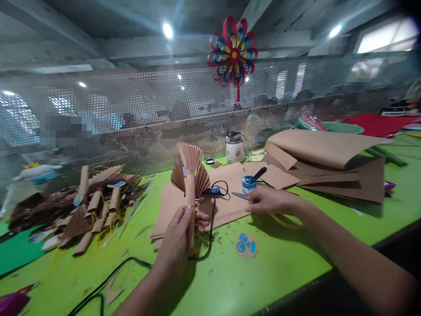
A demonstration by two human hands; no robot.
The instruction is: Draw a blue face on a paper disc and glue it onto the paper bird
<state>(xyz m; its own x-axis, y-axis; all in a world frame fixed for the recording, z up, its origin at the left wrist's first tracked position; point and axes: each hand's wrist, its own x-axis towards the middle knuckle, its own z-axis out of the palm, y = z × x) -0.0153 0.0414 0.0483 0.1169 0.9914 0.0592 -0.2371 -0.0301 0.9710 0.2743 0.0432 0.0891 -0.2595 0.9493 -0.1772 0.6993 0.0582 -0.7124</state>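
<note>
My left hand (pixel 179 226) is closed around an upright rolled brown paper tube (pixel 190 193). Pleated brown paper fans (pixel 190 158) spread from the tube's upper part, on top and to both sides. My right hand (pixel 266 199) is bent with its fingers together at a pair of scissors; one pointed grey blade (pixel 240 195) sticks out leftward, while the grip is mostly hidden by the hand. Just behind those fingers stands a small jar of blue paint (pixel 249 184) with a dark-handled brush (pixel 259 174) in it. A yellow loop (pixel 289 224) shows below my right wrist.
Brown paper sheets (pixel 230 175) lie under the jar, with larger sheets (pixel 325 149) at right. Paper tubes and scraps (pixel 95 206) heap at left. A blue-handled tool (pixel 212 191) trails a black cord (pixel 210 241). A painted paper disc (pixel 246 245) and white bottle (pixel 234 149) stand out.
</note>
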